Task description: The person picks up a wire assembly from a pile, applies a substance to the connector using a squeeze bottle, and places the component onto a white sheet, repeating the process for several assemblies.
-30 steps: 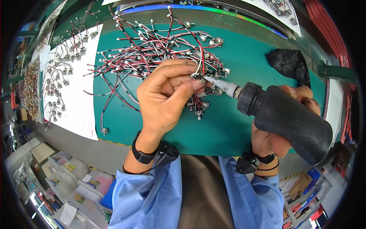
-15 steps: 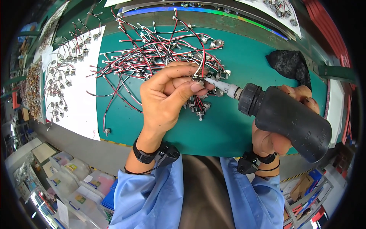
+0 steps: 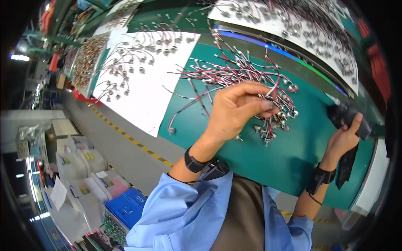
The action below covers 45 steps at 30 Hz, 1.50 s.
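My left hand (image 3: 232, 111) pinches a small wired potentiometer (image 3: 270, 98) between thumb and fingers, mostly covered by them. Its wires rise above the fingertips. To the right, apart from it, my right hand (image 3: 342, 140) grips a black squeeze bottle (image 3: 359, 119), whose pale pointed nozzle (image 3: 333, 99) points up and left. Around and beyond my left hand spreads a tangled pile of wired potentiometers (image 3: 226, 73), with red, black and white leads. One stray potentiometer (image 3: 171, 130) lies toward the near left of the green mat (image 3: 247, 161).
A white sheet (image 3: 138, 94) on the left carries rows of wired potentiometers. More lie on a white board (image 3: 234, 14) beyond a dark raised rail (image 3: 289, 54). A black cloth (image 3: 346, 167) hangs by my right hand. Plastic bins (image 3: 86, 188) stand at lower left.
The bottle's nozzle has left the potentiometer; my right hand has carried the bottle away to the right. My left hand still holds the potentiometer. The view has turned, showing more on the left.
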Available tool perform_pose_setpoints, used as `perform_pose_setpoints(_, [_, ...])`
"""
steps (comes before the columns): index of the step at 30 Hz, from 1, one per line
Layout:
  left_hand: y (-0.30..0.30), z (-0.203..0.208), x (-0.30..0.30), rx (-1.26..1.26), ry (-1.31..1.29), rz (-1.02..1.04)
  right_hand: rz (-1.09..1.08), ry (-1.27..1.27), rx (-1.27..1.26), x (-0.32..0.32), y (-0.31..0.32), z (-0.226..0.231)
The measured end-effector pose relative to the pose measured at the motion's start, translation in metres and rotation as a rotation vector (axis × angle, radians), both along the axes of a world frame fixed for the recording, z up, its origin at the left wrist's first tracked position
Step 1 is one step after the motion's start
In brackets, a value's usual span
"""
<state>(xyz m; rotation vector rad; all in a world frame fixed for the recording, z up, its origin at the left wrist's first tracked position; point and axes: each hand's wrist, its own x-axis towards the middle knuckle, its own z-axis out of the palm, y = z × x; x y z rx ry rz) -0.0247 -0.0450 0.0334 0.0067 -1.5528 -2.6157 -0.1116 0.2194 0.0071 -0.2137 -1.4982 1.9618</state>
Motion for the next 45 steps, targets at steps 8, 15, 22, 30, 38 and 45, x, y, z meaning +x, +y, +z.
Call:
perform_pose_setpoints(8, [-0.135, 0.066, -0.014, -0.972, 0.136, 0.589, -0.001, -0.037, -0.032, 0.003, -0.011, 0.005])
perform_pose_setpoints(15, [-0.199, -0.011, -0.073, -1.670, -0.028, 0.566, 0.026, -0.004, 0.087, 0.006, -0.035, 0.003])
perform_pose_setpoints(22, [-0.196, -0.038, -0.075, -1.788, -0.069, 0.604, -0.015, -0.011, 0.125, 0.005, -0.035, 0.003])
perform_pose_setpoints(30, [-0.194, -0.037, -0.061, -1.807, -0.039, 0.589, 0.016, -0.006, 0.116, 0.006, -0.030, 0.004])
perform_pose_setpoints(38, [-0.114, -0.012, 0.006, -1.591, -0.074, 0.531, 0.058, 0.028, 0.027, 0.009, -0.030, 0.011])
perform_pose_setpoints(45, [-0.029, -0.021, 0.061, -1.385, -0.257, 0.403, 0.194, -0.006, -0.090, 0.007, -0.023, 0.008])
